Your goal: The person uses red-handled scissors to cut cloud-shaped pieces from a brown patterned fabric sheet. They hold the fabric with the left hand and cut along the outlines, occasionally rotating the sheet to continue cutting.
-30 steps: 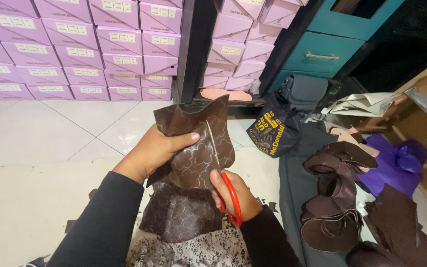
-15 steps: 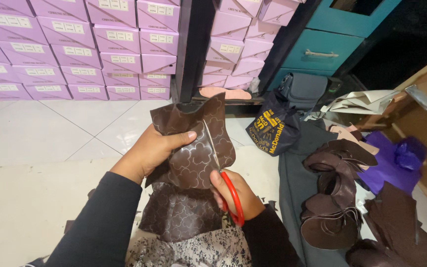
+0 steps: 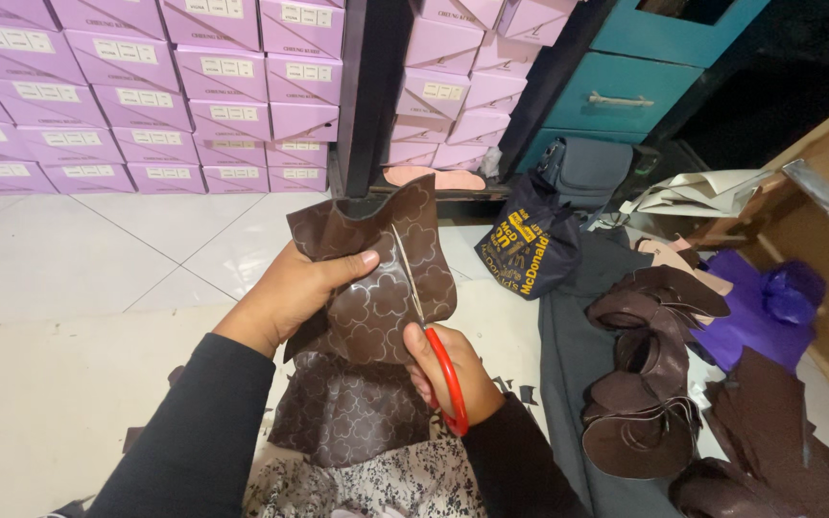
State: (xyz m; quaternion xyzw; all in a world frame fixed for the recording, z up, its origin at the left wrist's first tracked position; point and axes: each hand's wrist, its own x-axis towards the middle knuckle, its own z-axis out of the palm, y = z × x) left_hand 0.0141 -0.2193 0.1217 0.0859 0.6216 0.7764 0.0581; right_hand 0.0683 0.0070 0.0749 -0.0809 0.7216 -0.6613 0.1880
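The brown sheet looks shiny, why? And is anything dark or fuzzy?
Head view: light glints off the brown patterned sheet near the scissors, held by the right hand; the left hand is sharp; the top right corner is in deep shadow; the edges bend slightly.

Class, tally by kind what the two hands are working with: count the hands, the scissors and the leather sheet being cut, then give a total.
Hands: 2, left hand and right hand
Scissors: 1
Leather sheet: 1
Total: 4
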